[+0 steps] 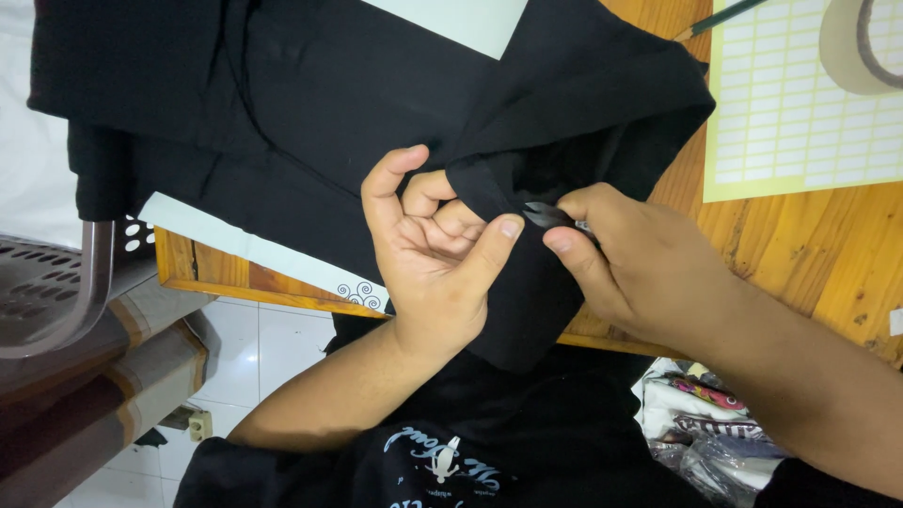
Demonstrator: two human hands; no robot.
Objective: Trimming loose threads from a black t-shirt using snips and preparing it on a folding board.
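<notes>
A black garment (310,103) lies spread over a wooden table (809,254), with one folded corner hanging over the near edge. My left hand (433,254) pinches that corner between thumb and fingers. My right hand (621,259) grips a small pair of dark thread snips (548,215), whose blades touch the cloth right beside my left thumb.
A pale green sheet of white sticker labels (800,113) lies at the right, with a roll of tape (861,42) and a pencil (720,17) on it. A plastic chair (56,292) stands at the left. A bag of folded clothes (696,414) sits below the table edge.
</notes>
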